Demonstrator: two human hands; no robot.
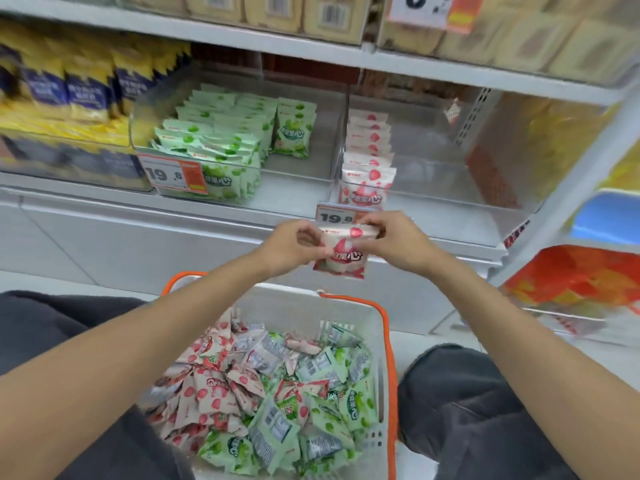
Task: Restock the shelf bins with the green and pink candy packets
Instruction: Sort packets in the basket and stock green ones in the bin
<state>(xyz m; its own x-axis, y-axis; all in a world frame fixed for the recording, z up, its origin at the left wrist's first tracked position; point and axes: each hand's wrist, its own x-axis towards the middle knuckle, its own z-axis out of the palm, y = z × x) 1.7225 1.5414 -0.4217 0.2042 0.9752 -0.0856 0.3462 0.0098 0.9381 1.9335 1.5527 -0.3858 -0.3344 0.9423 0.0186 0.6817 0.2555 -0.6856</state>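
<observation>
The pink packet (341,252) is thin, glossy plastic film, lightly creased, like the packets (270,393) heaped in the basket (349,308), which is matt white moulded plastic with a smooth orange rim (390,358). The shelf bins (433,168) are clear, shiny hard plastic. The shelf (207,216) looks like smooth white-painted metal. The price tag (171,173) is printed card. The trousers (460,403) are dark matt cloth.

Far left there's a row of yellow-and-blue bags (83,88), pretty blurry. Up top, tan boxes (273,10) with barcodes, plus an orange-and-white price tag (429,10). Lower right, orange-red bags (571,275) sit on the next rack over.
</observation>
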